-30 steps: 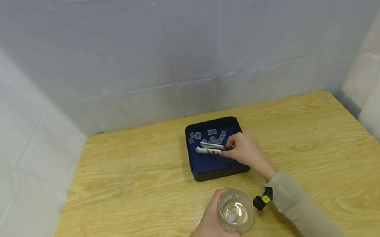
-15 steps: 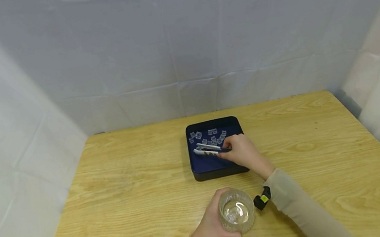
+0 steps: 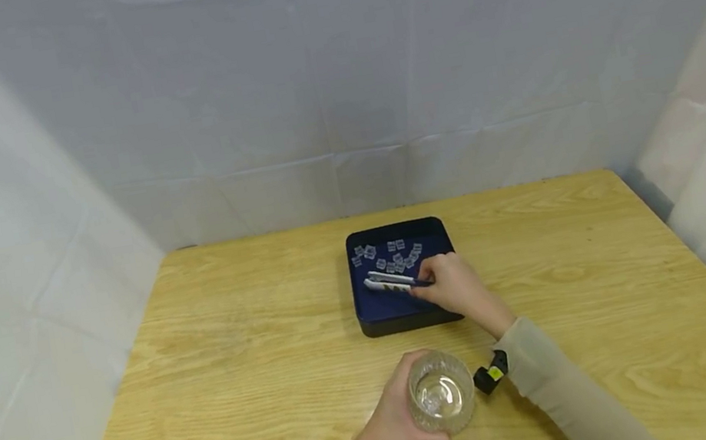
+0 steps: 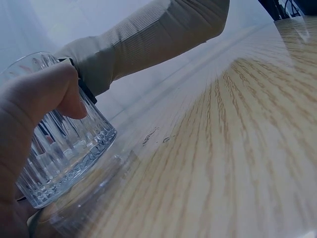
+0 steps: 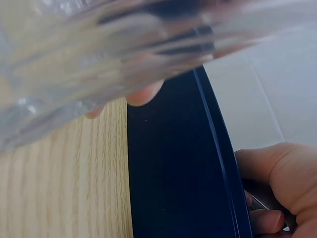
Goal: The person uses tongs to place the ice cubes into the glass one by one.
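My left hand curls round a clear ribbed drinking glass near the front of the table; in the left wrist view the glass shows its fluted wall above the wood. In the head view my right hand pinches a pair of white-and-dark tongs with a patterned lower arm. The tongs' tips point left, over a dark blue square tray. Several small clear cubes lie inside that tray, just behind the tongs. Whether a cube sits between the tips I cannot tell.
The wooden table reaches back to a pale hanging sheet, with more sheets at both sides. In the right wrist view the glass fills the upper left, in front of the tray wall. A black wrist camera sits beside the glass.
The tongs' tips slid a little left, then slightly back right and towards the front of the tray. Their arms stand closer together. The left hand and glass stayed put.
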The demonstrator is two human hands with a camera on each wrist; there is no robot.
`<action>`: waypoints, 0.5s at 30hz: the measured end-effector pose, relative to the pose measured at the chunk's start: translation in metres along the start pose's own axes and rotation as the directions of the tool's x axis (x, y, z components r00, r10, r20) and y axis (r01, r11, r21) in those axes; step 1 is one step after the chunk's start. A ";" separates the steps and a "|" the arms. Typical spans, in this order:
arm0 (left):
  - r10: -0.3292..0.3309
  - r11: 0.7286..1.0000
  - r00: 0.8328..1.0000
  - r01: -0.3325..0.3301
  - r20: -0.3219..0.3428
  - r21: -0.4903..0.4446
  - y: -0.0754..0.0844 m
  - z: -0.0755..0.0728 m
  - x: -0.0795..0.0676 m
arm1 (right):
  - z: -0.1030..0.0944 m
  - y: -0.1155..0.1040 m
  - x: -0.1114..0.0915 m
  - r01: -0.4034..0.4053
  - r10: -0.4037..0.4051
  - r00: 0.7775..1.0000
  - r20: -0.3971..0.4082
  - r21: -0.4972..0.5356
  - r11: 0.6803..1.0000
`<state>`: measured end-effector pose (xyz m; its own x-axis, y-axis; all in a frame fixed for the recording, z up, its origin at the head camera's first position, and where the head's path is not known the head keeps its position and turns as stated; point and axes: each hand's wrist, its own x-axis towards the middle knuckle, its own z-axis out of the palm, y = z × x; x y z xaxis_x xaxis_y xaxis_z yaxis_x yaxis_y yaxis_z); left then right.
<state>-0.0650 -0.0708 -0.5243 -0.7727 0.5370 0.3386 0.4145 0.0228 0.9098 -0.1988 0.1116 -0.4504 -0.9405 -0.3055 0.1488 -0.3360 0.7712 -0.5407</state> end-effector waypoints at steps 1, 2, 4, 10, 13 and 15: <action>-0.005 1.000 1.000 0.005 0.001 0.000 0.000 0.000 0.000 | 0.000 0.000 0.000 0.004 -0.004 1.000 0.001 -0.002 1.000; -0.010 1.000 1.000 0.010 0.001 0.000 0.001 -0.001 0.000 | -0.001 -0.001 -0.001 0.010 -0.010 1.000 0.001 -0.004 1.000; -0.006 1.000 1.000 0.006 0.000 0.006 0.001 -0.001 0.000 | -0.002 -0.002 -0.002 0.024 -0.024 1.000 0.000 -0.013 1.000; 0.021 1.000 1.000 -0.021 -0.010 0.006 0.001 -0.001 -0.001 | -0.003 -0.003 -0.003 0.042 -0.042 0.999 -0.001 -0.025 0.999; 0.035 0.999 0.999 -0.035 -0.013 0.005 0.000 -0.001 -0.001 | -0.003 -0.002 -0.003 0.046 -0.046 0.999 -0.013 -0.012 0.999; 0.033 0.999 0.999 -0.033 -0.010 -0.001 0.000 -0.001 -0.001 | -0.003 -0.002 -0.004 0.043 -0.043 0.999 -0.021 -0.001 0.999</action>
<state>-0.0653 -0.0721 -0.5243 -0.7635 0.5288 0.3707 0.4391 0.0041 0.8984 -0.1945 0.1132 -0.4476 -0.9259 -0.3270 0.1890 -0.3764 0.7576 -0.5333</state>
